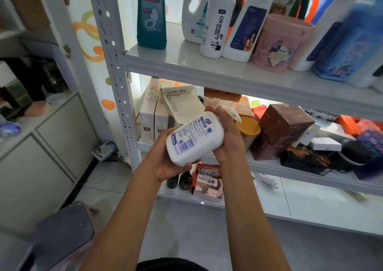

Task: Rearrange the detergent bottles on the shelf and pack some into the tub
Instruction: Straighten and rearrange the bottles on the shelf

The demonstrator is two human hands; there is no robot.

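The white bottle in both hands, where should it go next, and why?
Probably up into the gap on the upper shelf, right of the teal bottle. Both hands, left and right, hold the white bottle tilted below that shelf.

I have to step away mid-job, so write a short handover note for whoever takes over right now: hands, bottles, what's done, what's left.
Left hand grips the base of a white bottle; right hand grips its top end. The bottle is held tilted in front of the shelves, barcode facing up.
Top shelf: teal bottle, several white bottles, pink tub, blue bottles at the right.
Done: one bottle in hand.
Left: place it, tidy the row, pack some into the tub.
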